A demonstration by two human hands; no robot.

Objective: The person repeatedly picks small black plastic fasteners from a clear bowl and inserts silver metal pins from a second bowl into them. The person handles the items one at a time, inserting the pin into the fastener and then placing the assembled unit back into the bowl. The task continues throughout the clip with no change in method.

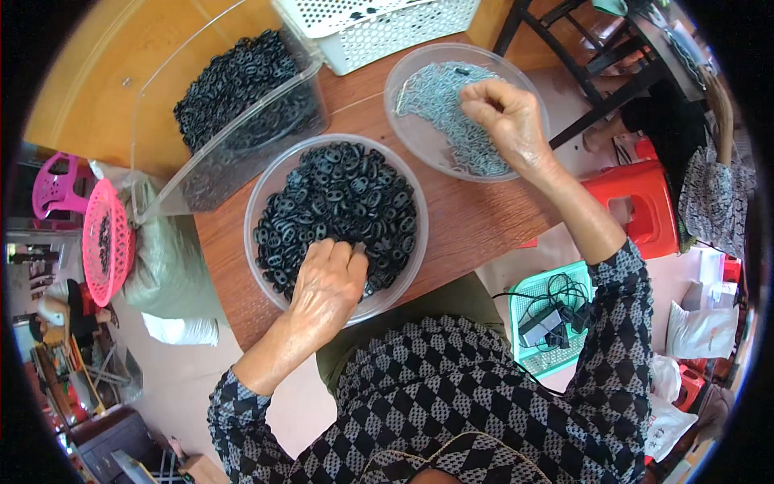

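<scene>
My left hand (329, 281) is in a round clear bowl (251, 216) heaped with small black oval plastic pieces (330, 185) with holes. Its fingers are curled down among them; their tips are hidden, so I cannot see what they grip. Over the far-right side of the table, my right hand (508, 119) is closed in a pinch above a second round clear bowl (403, 145). Anything between those fingertips is too small to make out. Under it lies a loose layer of thin, pale blue-grey metal pieces (451, 121). One dark piece (462, 71) rests near that bowl's far side.
A clear rectangular bin (266, 137) holds more black pieces at the far left of the wooden table (459, 222). Behind stands a white perforated basket (395, 40). To the right are a red stool (645, 202) and a green basket (556, 355) with black cables and adapters.
</scene>
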